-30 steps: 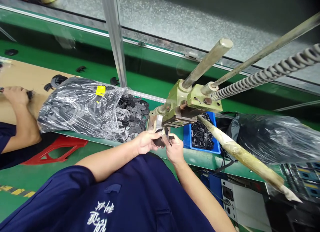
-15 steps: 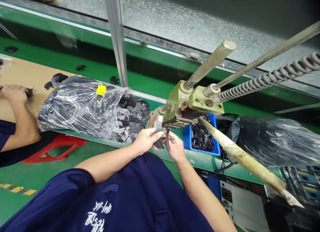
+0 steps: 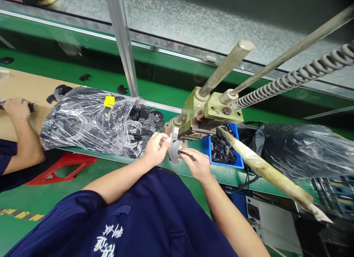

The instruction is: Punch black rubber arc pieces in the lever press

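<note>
A curved grey plastic piece (image 3: 174,152) is in front of the green hand press (image 3: 197,111), at its base. My left hand (image 3: 157,148) is closed, thumb and fingers pinched at the left edge of this piece. From the other side, my right hand (image 3: 198,163) pinches a small dark narrow part (image 3: 181,152), whose tip meets the curved piece's inner edge. The underside of the curved piece is hidden. Many more curved grey and black pieces (image 3: 143,122) spill from a clear plastic bag (image 3: 83,120) left of the press.
A blue bin (image 3: 240,162) with small black parts stands right of the press. Beyond it lie a wrapped yellowish pole (image 3: 257,166) and a dark plastic bag (image 3: 301,150). At far left a co-worker's hand (image 3: 18,108) is over a tan board (image 3: 16,83); a red stool (image 3: 66,168) is below.
Two curved pieces were apart between my hands; now one shows, nearer the press base. My left hand has shifted up and left, and my right hand has drawn slightly rightward.
</note>
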Demonstrator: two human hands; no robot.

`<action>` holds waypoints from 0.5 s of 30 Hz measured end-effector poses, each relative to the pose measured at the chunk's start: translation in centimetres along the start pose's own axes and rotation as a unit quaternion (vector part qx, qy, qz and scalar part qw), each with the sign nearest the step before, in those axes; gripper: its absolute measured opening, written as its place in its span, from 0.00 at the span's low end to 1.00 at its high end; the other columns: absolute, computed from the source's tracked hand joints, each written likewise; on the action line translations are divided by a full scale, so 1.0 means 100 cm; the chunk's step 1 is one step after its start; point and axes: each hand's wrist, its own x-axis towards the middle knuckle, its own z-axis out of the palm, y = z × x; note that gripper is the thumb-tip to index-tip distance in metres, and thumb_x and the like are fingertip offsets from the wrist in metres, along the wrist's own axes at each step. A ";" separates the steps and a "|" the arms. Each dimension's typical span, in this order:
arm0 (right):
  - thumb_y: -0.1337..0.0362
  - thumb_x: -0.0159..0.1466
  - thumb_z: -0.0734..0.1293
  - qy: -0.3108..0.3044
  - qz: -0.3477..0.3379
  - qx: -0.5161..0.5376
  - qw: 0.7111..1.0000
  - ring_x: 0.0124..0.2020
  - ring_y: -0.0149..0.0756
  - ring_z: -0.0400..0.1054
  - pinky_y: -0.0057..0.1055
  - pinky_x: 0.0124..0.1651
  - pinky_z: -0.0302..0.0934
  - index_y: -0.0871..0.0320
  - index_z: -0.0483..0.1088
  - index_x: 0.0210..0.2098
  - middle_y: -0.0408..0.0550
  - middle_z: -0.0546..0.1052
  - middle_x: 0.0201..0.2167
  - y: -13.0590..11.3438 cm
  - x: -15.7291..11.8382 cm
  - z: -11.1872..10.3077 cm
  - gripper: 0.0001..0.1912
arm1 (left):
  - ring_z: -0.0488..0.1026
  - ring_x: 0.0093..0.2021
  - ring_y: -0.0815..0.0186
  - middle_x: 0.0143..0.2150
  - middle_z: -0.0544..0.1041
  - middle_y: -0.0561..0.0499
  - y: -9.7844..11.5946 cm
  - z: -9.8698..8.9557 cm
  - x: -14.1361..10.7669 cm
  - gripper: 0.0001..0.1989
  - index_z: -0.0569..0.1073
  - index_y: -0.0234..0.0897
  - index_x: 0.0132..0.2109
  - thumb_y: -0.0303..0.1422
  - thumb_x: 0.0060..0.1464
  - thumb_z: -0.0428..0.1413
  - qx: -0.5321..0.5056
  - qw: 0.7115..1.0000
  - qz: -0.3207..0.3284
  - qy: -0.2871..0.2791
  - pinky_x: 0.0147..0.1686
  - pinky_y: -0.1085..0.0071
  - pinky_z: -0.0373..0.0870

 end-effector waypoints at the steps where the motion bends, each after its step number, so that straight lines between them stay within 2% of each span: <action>1: 0.63 0.62 0.66 0.003 -0.009 -0.014 1.000 0.38 0.37 0.76 0.36 0.44 0.71 0.53 0.77 0.37 0.48 0.81 0.36 0.000 -0.001 0.001 0.07 | 0.69 0.34 0.68 0.33 0.73 0.49 0.003 -0.002 -0.001 0.13 0.74 0.35 0.35 0.40 0.58 0.53 0.036 0.999 0.028 -0.019 0.37 0.75 0.66; 4: 0.63 0.63 0.65 0.002 -0.034 -0.056 0.998 0.39 0.37 0.76 0.36 0.44 0.71 0.54 0.76 0.39 0.49 0.81 0.37 0.000 -0.003 0.004 0.09 | 0.66 0.27 0.70 0.25 0.71 0.53 0.011 -0.007 -0.004 0.16 0.73 0.35 0.30 0.42 0.59 0.51 0.086 0.986 0.055 -0.135 0.32 0.76 0.62; 5: 0.63 0.63 0.64 -0.004 -0.042 -0.071 0.997 0.38 0.37 0.75 0.35 0.43 0.71 0.55 0.76 0.40 0.49 0.80 0.38 0.000 -0.003 0.005 0.09 | 0.65 0.26 0.71 0.25 0.71 0.53 0.013 -0.007 -0.005 0.17 0.74 0.35 0.30 0.42 0.59 0.50 0.094 0.981 0.060 -0.157 0.30 0.76 0.61; 11: 0.62 0.65 0.61 -0.062 -0.078 -0.166 0.981 0.34 0.37 0.73 0.33 0.40 0.68 0.55 0.74 0.38 0.50 0.78 0.31 -0.008 0.000 0.007 0.09 | 0.64 0.26 0.70 0.23 0.70 0.52 0.022 -0.005 -0.003 0.18 0.72 0.34 0.25 0.40 0.59 0.50 0.150 0.966 0.105 -0.185 0.29 0.76 0.58; 13: 0.63 0.66 0.60 -0.074 -0.092 -0.189 0.975 0.32 0.37 0.71 0.32 0.38 0.66 0.56 0.73 0.36 0.50 0.77 0.29 -0.011 0.002 0.005 0.10 | 0.64 0.25 0.71 0.22 0.69 0.53 0.023 -0.004 -0.001 0.17 0.71 0.34 0.24 0.39 0.57 0.52 0.124 0.971 0.081 -0.190 0.27 0.76 0.58; 15: 0.63 0.66 0.60 -0.085 -0.115 -0.203 0.969 0.30 0.36 0.70 0.32 0.37 0.65 0.56 0.73 0.35 0.49 0.76 0.28 -0.012 0.004 0.002 0.10 | 0.63 0.22 0.72 0.20 0.69 0.54 0.022 -0.001 0.002 0.16 0.71 0.34 0.24 0.40 0.54 0.54 0.061 0.979 0.007 -0.195 0.24 0.77 0.57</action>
